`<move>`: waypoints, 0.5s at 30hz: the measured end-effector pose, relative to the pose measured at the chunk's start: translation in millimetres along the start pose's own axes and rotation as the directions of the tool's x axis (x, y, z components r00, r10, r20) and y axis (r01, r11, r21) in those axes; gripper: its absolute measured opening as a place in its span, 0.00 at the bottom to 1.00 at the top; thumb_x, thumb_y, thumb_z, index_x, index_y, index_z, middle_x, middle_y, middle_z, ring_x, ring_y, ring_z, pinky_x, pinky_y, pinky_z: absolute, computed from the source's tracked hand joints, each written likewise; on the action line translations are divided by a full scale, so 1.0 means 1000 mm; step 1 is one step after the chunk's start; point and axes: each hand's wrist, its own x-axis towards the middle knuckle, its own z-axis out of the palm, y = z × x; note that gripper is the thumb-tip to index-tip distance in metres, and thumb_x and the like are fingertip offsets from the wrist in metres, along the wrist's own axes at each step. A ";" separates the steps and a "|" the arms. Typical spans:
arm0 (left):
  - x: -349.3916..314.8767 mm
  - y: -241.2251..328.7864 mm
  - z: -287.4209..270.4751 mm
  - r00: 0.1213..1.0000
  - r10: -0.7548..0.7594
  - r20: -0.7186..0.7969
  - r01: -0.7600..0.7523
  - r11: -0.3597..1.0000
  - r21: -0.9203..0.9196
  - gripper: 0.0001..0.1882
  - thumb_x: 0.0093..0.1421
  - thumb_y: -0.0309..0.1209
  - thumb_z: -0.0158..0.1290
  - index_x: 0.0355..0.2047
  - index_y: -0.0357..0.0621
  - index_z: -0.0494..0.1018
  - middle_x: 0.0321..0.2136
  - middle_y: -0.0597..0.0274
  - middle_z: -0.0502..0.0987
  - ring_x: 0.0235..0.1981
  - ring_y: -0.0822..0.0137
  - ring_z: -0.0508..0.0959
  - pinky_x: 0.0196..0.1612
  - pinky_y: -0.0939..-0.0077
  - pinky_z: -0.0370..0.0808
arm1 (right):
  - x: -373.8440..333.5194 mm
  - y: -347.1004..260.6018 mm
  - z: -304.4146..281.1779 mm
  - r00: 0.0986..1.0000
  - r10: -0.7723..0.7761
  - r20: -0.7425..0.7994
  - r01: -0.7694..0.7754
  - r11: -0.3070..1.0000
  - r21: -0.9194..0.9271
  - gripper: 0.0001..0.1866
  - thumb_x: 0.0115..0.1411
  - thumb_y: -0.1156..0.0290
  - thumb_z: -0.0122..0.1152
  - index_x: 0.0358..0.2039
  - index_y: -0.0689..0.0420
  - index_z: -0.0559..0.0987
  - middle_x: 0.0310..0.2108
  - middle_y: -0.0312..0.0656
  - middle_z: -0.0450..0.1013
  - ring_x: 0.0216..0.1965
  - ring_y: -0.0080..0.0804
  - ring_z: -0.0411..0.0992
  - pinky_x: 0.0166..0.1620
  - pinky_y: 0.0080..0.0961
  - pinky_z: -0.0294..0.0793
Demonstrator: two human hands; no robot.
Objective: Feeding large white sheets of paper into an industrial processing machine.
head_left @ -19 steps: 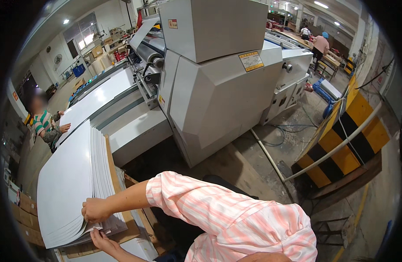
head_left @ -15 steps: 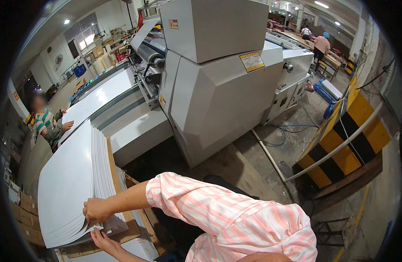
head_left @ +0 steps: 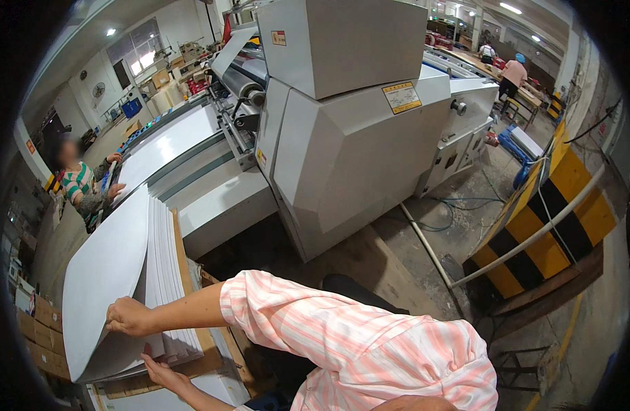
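Right hand [head_left: 128, 316], fingers closed on large white paper sheet [head_left: 106, 264]; left hand [head_left: 165, 375] part-open, contact unclear; gentle bend should prevent creasing.

Shirt [head_left: 369, 335]: pale pink and white stripes, loose fit, creased fabric bunching toward lower right of frame. Visible sleeve [head_left: 260, 301] stops around the elbow, wide opening, at lower centre. Forearms [head_left: 188, 309] and hands [head_left: 130, 317] bare.
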 end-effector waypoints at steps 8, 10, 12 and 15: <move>-0.005 -0.001 0.006 0.996 -0.016 -0.082 0.004 0.990 -0.143 0.22 0.57 0.42 0.45 0.41 0.33 0.68 0.37 0.57 0.70 0.37 0.70 0.68 0.37 0.82 0.63 | -0.074 0.017 -0.019 0.877 -0.283 0.388 0.408 0.864 -0.294 0.11 0.45 0.63 0.55 0.20 0.57 0.77 0.30 0.41 0.71 0.36 0.39 0.66 0.41 0.35 0.63; -0.001 0.002 0.002 0.997 -0.049 -0.067 0.031 0.970 -0.240 0.20 0.57 0.38 0.45 0.40 0.31 0.68 0.35 0.56 0.70 0.34 0.68 0.70 0.36 0.80 0.67 | -0.075 -0.004 -0.028 0.816 -0.514 0.265 0.573 0.778 -0.256 0.12 0.45 0.61 0.55 0.20 0.58 0.77 0.36 0.46 0.68 0.41 0.43 0.63 0.43 0.37 0.60; 0.005 -0.001 -0.001 0.999 -0.035 -0.006 0.033 0.977 -0.212 0.20 0.56 0.36 0.46 0.41 0.29 0.67 0.36 0.54 0.70 0.33 0.66 0.70 0.37 0.76 0.68 | -0.085 -0.017 -0.039 0.796 -0.535 0.284 0.596 0.777 -0.205 0.12 0.45 0.61 0.55 0.24 0.57 0.77 0.40 0.50 0.65 0.41 0.44 0.62 0.43 0.37 0.60; 0.016 -0.015 -0.007 0.996 0.019 -0.083 -0.034 0.981 -0.191 0.16 0.57 0.36 0.46 0.37 0.32 0.69 0.30 0.58 0.71 0.28 0.68 0.71 0.32 0.80 0.69 | -0.115 -0.024 -0.039 0.899 -0.305 0.315 0.364 0.919 -0.149 0.09 0.47 0.67 0.54 0.27 0.57 0.75 0.42 0.50 0.63 0.40 0.44 0.61 0.41 0.36 0.59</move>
